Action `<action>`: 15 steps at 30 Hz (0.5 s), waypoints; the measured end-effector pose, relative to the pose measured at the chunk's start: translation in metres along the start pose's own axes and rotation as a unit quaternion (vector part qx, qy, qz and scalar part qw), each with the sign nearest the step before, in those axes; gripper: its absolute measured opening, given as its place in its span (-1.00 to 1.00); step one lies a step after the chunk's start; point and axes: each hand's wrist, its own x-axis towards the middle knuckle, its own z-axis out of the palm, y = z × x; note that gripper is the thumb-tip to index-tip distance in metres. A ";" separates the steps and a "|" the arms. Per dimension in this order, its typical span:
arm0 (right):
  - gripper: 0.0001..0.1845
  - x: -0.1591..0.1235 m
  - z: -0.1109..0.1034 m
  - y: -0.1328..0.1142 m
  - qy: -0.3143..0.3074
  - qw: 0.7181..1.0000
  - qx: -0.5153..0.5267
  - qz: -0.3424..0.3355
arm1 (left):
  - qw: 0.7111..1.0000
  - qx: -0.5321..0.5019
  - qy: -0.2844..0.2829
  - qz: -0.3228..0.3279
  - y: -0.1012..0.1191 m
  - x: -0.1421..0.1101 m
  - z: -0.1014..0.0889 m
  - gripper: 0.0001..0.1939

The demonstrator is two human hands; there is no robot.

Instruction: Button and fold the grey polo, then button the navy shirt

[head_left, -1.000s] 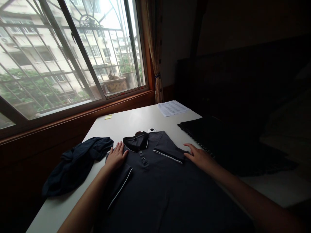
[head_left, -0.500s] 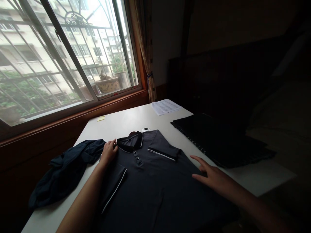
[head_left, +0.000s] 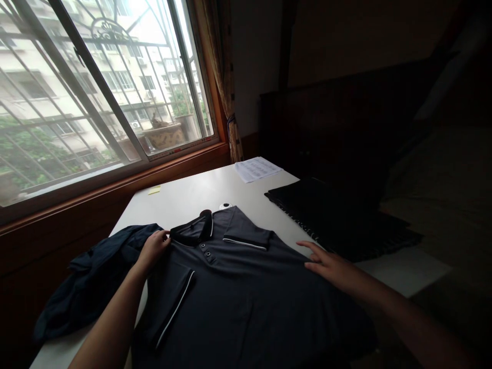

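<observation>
A dark polo shirt with a black collar and white trim on the collar and sleeves lies spread on the white table, front side up. Both sleeves are folded inward over the body. At the left end of the collar, my left hand is closed on the cloth by the shoulder; its fingertips are partly hidden. My right hand is open, thumb and fingers apart, over the shirt's right side edge. Whether it touches the cloth I cannot tell.
A crumpled dark blue garment lies on the left. To the right is a black fringed cloth. Printed papers, a yellow sticky note and a small white round object lie further back. A barred window stands behind.
My left hand has gone from lying flat on the shoulder to gripping it, and the collar is pulled left. My right hand has moved down along the shirt's side. The view has shifted right.
</observation>
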 end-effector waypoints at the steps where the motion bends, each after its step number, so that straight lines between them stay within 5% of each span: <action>1: -0.34 0.008 -0.001 -0.002 -0.004 1.000 -0.011 -0.010 | 1.000 0.003 0.005 -0.006 -0.005 -0.004 -0.004 -0.63; 9: -0.33 0.066 -0.010 -0.023 -0.028 0.997 -0.036 -0.066 | 0.999 -0.001 0.047 -0.018 -0.029 -0.049 -0.028 -0.47; 15: -0.27 0.051 -0.012 -0.010 -0.048 0.998 -0.036 -0.024 | 0.993 0.052 0.084 0.061 -0.035 -0.107 -0.037 -0.43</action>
